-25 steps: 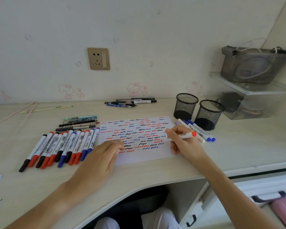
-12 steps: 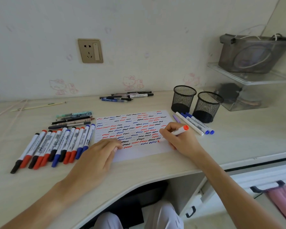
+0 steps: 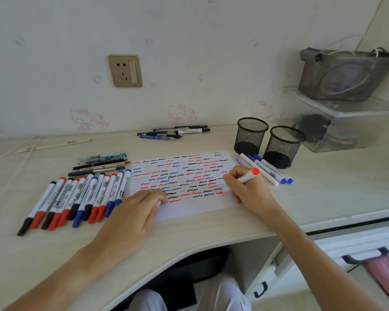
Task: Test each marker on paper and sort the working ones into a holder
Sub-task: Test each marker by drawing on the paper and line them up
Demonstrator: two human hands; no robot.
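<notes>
A white paper (image 3: pixel 211 205) covered with red, blue and black squiggles lies on the desk. My right hand (image 3: pixel 249 191) grips a red marker (image 3: pixel 247 176), its tip pressed on the paper's lower right part. My left hand (image 3: pixel 133 214) lies flat on the paper's lower left corner, holding nothing. A row of several red, blue and black markers (image 3: pixel 76 198) lies left of the paper. Two black mesh holders (image 3: pixel 250 135) (image 3: pixel 283 147) stand at the paper's far right corner. Three markers with blue caps (image 3: pixel 267 170) lie in front of the holders.
Several pens (image 3: pixel 101 163) lie behind the marker row, and more pens (image 3: pixel 175 132) lie near the wall. A clear shelf (image 3: pixel 337 108) with a grey pouch (image 3: pixel 344 75) stands at the right. Drawer handles (image 3: pixel 364 254) sit below the desk edge.
My right hand lowered the red marker from flat above the sheet until its tip touched the paper, and a short red mark now shows there. My left hand stayed on the paper.
</notes>
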